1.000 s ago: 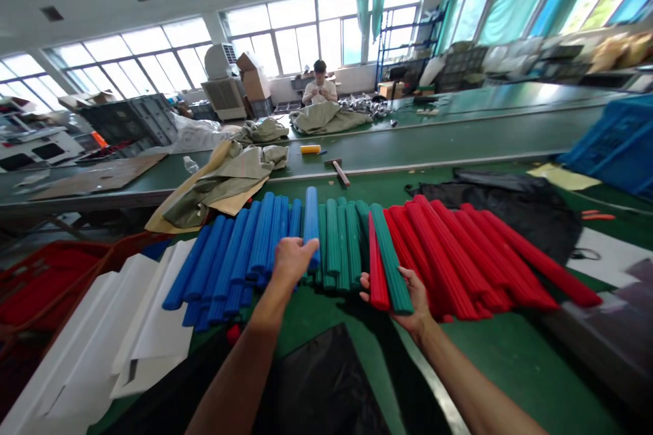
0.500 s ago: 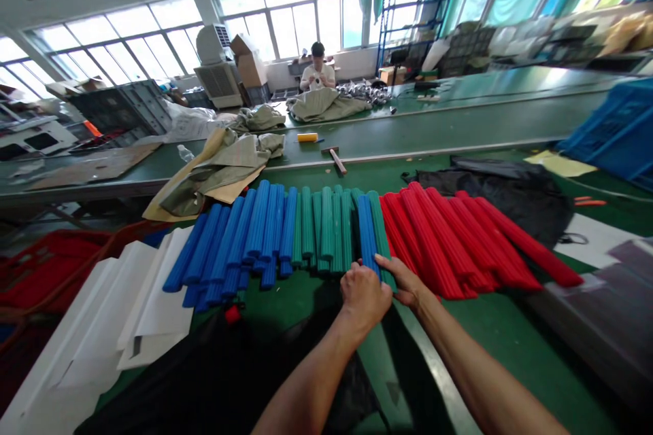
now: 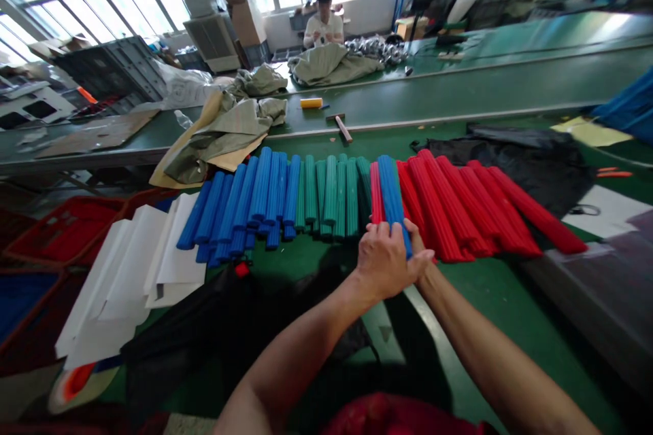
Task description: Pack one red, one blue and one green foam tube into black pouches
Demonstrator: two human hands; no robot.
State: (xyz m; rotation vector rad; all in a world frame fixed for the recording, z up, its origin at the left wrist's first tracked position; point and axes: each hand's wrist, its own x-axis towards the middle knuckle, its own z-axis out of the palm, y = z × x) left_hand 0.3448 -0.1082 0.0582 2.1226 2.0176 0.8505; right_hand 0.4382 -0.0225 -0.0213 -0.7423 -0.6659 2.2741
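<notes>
Both hands (image 3: 390, 262) round blue tube (image 3: 392, 198)

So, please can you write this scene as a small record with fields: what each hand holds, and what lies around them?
left hand: left hand closed over the near ends of a blue rod and a red rod
right hand: right hand mostly hidden behind the left one, at the same rod ends; grip unclear
left of hands: green rods, then blue rods, laid side by side
right of hands: red rods
surface: green table
also there: white sheets; black bag
background: a person seated by the windows
</notes>
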